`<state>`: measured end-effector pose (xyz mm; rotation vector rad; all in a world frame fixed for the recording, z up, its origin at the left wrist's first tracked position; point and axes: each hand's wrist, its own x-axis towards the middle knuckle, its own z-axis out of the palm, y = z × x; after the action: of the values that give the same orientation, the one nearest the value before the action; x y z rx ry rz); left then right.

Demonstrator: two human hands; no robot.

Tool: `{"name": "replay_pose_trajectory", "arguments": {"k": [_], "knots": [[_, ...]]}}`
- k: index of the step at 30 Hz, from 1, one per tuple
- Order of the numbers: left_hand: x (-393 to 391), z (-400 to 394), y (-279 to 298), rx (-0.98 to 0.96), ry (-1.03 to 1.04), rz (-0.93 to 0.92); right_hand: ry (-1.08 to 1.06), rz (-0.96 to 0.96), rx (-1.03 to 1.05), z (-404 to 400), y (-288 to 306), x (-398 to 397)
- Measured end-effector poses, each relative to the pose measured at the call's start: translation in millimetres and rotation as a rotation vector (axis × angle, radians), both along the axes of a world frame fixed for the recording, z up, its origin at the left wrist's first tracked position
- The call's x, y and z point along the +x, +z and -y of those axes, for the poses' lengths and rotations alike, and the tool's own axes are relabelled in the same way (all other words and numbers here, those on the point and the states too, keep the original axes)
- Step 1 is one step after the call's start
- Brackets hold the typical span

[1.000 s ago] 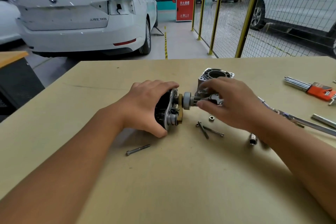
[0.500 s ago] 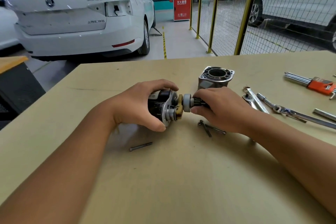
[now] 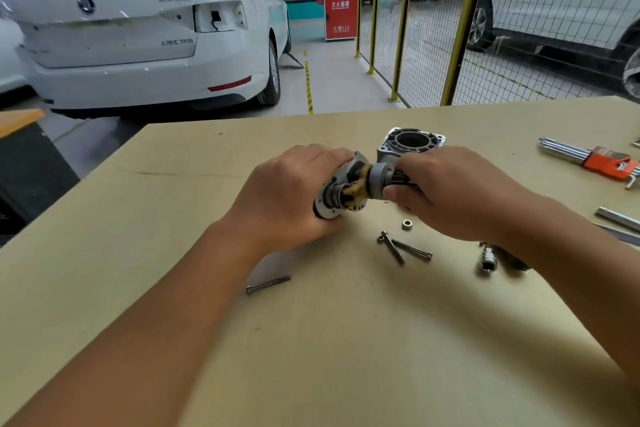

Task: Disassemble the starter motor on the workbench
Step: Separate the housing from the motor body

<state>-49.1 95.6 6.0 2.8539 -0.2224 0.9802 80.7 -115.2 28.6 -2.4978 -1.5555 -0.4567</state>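
above the worktop (image 3: 346, 340), the left hand (image 3: 287, 198) grips the starter motor (image 3: 341, 194) body while the right hand (image 3: 450, 194) pinches its pinion end; loose bolts (image 3: 403, 249) lie nearby.

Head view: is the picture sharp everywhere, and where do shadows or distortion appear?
Head view: the motor assembly between the left hand and right hand is slightly soft, as is the socket; the bolts are clearer. Soft shadows lie on the workbench beneath both arms. Wide-angle distortion tilts the yellow fence posts.
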Motion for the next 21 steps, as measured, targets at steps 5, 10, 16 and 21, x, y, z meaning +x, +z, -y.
{"name": "replay_pose_trajectory", "arguments": {"k": [5,10,16,21], "knots": [[3.3,1.7,-6.7,-0.035,-0.020,0.179,-0.021,-0.004,0.052,2.4,10.4,-4.5],[2.3,-1.7,0.0,-0.290,-0.149,0.240,0.102,-0.064,0.368,7.1,33.6,-10.5],[-5.4,-6.0,8.7,-0.720,-0.094,0.177,0.245,-0.415,0.571,-23.7,57.4,2.6],[-6.3,-21.0,9.5,-0.954,0.004,0.182,0.359,-0.713,0.723,-68.5,59.5,12.3]]}}
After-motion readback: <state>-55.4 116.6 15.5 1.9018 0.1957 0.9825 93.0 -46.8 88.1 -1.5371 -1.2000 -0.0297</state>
